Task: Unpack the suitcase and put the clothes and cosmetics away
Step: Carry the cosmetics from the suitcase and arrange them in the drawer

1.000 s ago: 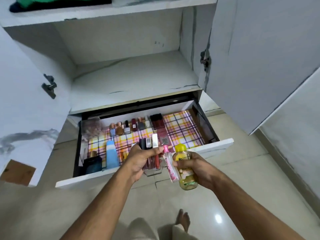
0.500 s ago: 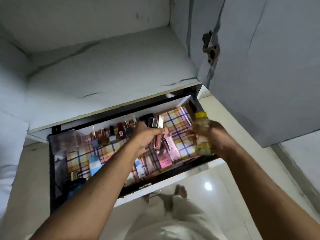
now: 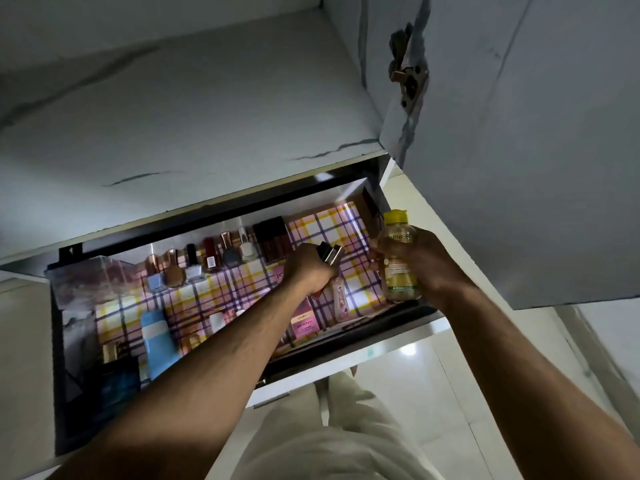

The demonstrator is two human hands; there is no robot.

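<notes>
Open drawer [image 3: 349, 216], left hand [image 3: 311, 268] gripping lipsticks [image 3: 330, 255], right hand [image 3: 420, 263] holding bottle [image 3: 398, 261]

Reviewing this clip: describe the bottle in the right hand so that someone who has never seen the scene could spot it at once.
Find the open drawer lined with plaid paper, below the white shelf. Over its right end, the right hand grips a bottle upright. It is the only clear one with yellow liquid and a yellow cap; the left hand beside it holds slim dark tubes.
</notes>
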